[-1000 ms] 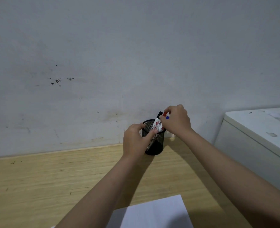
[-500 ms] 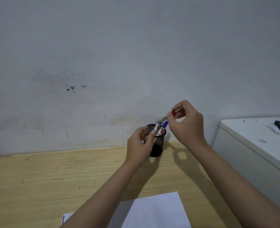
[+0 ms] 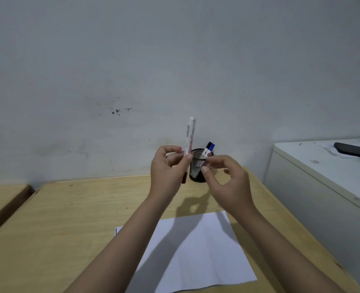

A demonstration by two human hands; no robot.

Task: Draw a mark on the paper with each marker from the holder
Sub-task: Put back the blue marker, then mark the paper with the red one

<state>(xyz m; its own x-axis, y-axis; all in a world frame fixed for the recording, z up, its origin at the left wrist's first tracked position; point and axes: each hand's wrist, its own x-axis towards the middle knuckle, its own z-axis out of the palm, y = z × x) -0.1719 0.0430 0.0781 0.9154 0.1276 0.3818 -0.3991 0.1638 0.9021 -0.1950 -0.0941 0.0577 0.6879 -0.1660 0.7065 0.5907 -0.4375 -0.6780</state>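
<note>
Red marker (image 3: 189,138) now out of the holder (image 3: 198,167), upright in the left hand (image 3: 168,169).
Right hand (image 3: 229,182) beside it, fingers loosely apart, above the tabletop's (image 3: 69,218) far edge.

Holder (image 3: 198,166) at table (image 3: 69,218) back edge; paper (image 3: 196,250) in front.

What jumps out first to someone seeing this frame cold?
Two bare hands meet mid-frame above a wooden table: the left hand pinches a white marker held nearly upright, its dark red end pointing down, while the right hand hovers beside it, fingers curled and empty. Just behind stands a black mesh holder with a blue-capped marker inside, and a white paper lies near the table's front edge.
</note>
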